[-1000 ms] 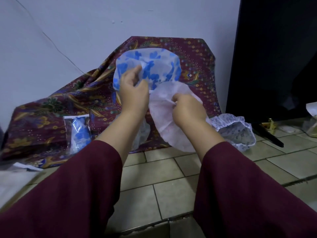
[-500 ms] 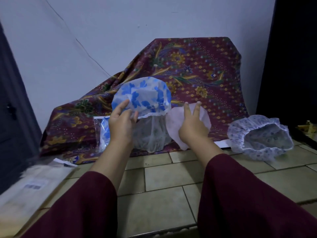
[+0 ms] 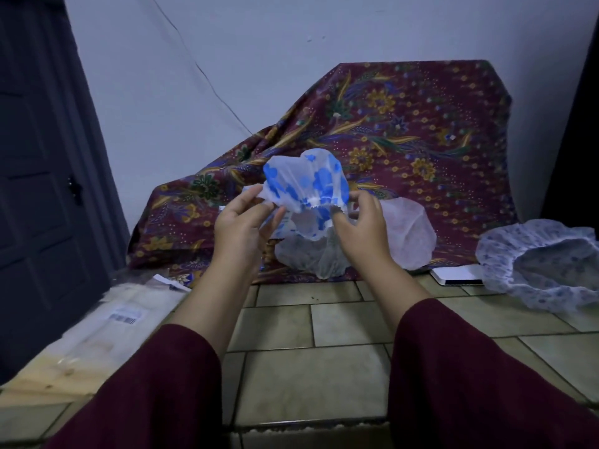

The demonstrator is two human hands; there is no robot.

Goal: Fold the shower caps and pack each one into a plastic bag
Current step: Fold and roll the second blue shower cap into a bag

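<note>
Blue-flowered translucent plastic shower cap (image 3: 306, 181) is up over the floor tiles, left hand (image 3: 241, 226) pinching one rim edge, right hand (image 3: 363, 228) gripping the elastic. Folding's starting; next, flatten it in half.

One head-worn view looks forward and down, close over the hands (image 3: 299, 226), facing the wall (image 3: 291, 59).

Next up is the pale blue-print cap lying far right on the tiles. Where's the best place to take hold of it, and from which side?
Judging by its pose, grip the ruffled elastic rim of the pale blue-print cap. It lies mouth-up with the opening gaping, so the near edge stands proud of the tiled floor. Come from above and the near side with the right hand, thumb inside the rim.
</note>
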